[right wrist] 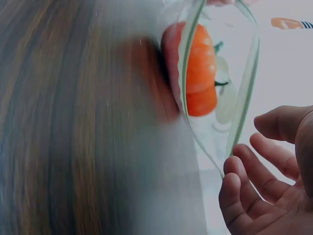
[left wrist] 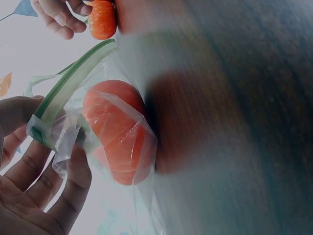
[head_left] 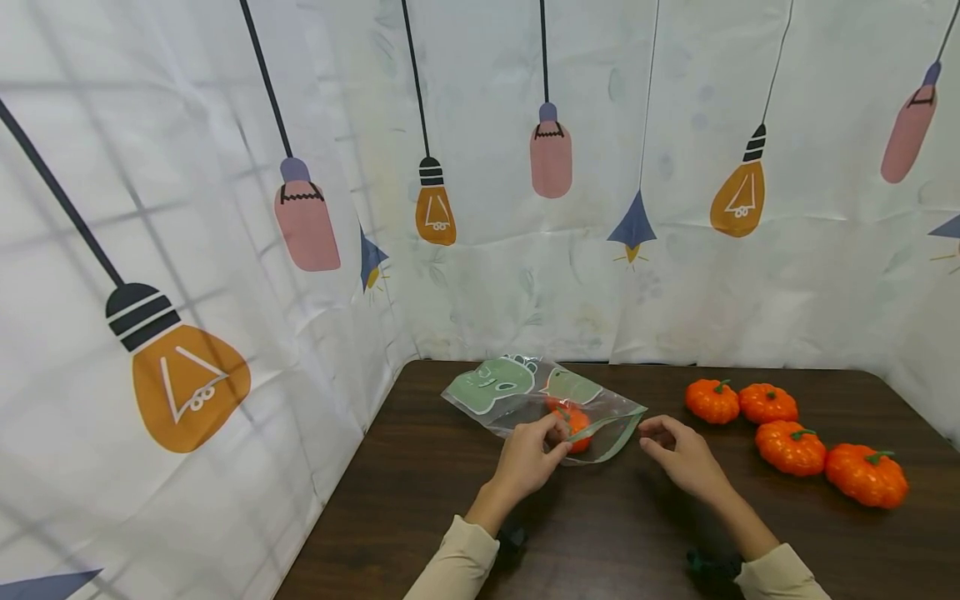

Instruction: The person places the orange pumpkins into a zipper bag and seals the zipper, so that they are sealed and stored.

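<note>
A clear zip bag point(head_left: 510, 408) with green cartoon prints lies on the table, its green-striped mouth parted and facing the person. Small orange toy pumpkins point(head_left: 576, 427) sit inside, seen through the plastic; in the right wrist view a pumpkin point(right wrist: 200, 73) shows through the gaping mouth. My left hand point(head_left: 528, 457) pinches the left end of the mouth, the crumpled film and green strip point(left wrist: 46, 110) between thumb and fingers. At the right corner of the mouth, my right hand point(head_left: 686, 458) is held with fingers loosely bent and nothing in them, fingertips point(right wrist: 232, 169) right at the bag's edge.
Several more orange pumpkins point(head_left: 791, 448) stand in a slanting row on the right of the dark wooden table point(head_left: 600, 533). A white curtain point(head_left: 495, 292) printed with lamps hangs behind the table and along its left side.
</note>
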A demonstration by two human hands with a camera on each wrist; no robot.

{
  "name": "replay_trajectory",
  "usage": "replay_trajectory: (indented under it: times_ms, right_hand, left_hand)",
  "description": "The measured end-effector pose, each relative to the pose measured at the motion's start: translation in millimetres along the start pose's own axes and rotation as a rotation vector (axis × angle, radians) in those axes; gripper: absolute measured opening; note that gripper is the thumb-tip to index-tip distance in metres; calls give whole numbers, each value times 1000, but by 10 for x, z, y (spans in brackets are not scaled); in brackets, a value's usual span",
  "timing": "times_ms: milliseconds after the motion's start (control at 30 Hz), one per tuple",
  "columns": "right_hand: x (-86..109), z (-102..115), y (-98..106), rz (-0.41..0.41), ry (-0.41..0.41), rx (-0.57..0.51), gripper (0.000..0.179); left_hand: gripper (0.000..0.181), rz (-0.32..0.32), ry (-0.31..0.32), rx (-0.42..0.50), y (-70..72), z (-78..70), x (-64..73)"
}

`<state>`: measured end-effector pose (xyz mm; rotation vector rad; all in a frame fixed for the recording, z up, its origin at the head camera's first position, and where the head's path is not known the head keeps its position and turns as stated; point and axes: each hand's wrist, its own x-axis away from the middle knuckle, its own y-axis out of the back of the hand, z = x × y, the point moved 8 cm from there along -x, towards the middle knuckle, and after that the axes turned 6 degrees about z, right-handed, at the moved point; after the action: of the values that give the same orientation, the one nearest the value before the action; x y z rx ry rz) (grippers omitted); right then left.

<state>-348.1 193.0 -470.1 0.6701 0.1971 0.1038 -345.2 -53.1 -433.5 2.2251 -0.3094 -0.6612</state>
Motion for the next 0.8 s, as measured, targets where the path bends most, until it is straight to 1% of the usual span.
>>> replay_trajectory:
  times_ms: [267,600,800]
  right_hand:
    - [65,-130,203,-23,-12,32,28]
    - [143,-274,432,-37,-65,91,34]
    - [142,-381,557,-66,-134,76,48]
  left_hand:
    - [15,9,3,7,-10,2,0]
    - [14,8,14,-5,-19,5,12]
    - [14,6,27,-1,-33,16,19]
